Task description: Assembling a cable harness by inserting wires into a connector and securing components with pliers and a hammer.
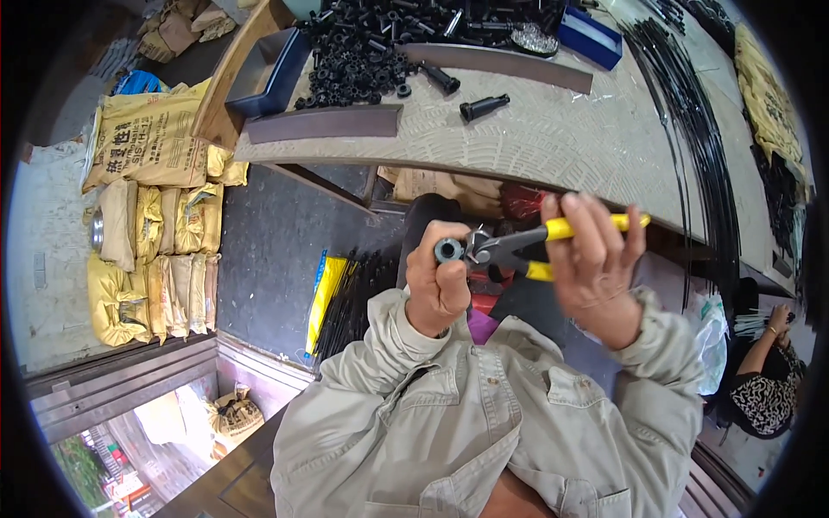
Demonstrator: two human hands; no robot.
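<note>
My left hand (436,285) is closed round a small dark tubular part (448,250), whose round, hollow end points up between thumb and fingers. My right hand (596,255) grips end-cutting pliers (509,246) with yellow handles. The handles are spread apart, one under the fingers and the other lower down by the palm. The metal head of the pliers lies right beside the tubular part, at my left fingers; whether the jaws bite on anything is too small to tell. Both hands are in front of my chest, just off the bench's near edge.
The bench (553,147) carries a heap of black plastic parts (363,69), a loose black fitting (484,108), grey strips (324,123) and blue boxes (268,73). Long black rods (691,112) hang over its right side. Sacks (155,138) are stacked left. A person (764,388) sits far right.
</note>
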